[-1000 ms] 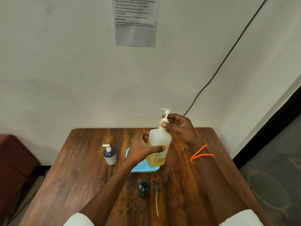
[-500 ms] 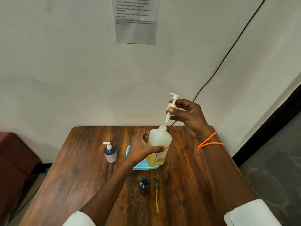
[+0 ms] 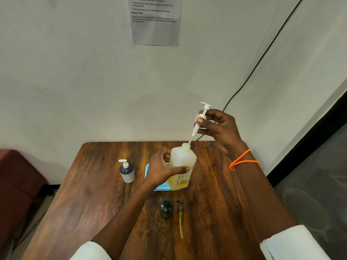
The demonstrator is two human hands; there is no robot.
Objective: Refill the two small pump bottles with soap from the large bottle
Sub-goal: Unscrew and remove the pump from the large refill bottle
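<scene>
My left hand grips the large translucent bottle of yellow soap, which stands upright on the table. My right hand pinches its white pump head and holds it above the bottle, the dip tube still reaching into the open neck. A small dark-and-white pump bottle stands at the left with its pump on. A small dark green bottle stands open nearer to me, and its dark pump with a yellow tube lies beside it.
A light blue tray lies behind my left hand, partly under the large bottle. The wooden table abuts a white wall with a printed sheet and a black cable. A dark red seat is left.
My right hand has lifted the white pump head up out of the large bottle's neck, drawing the tube with it. My left hand has kept hold of the bottle.
</scene>
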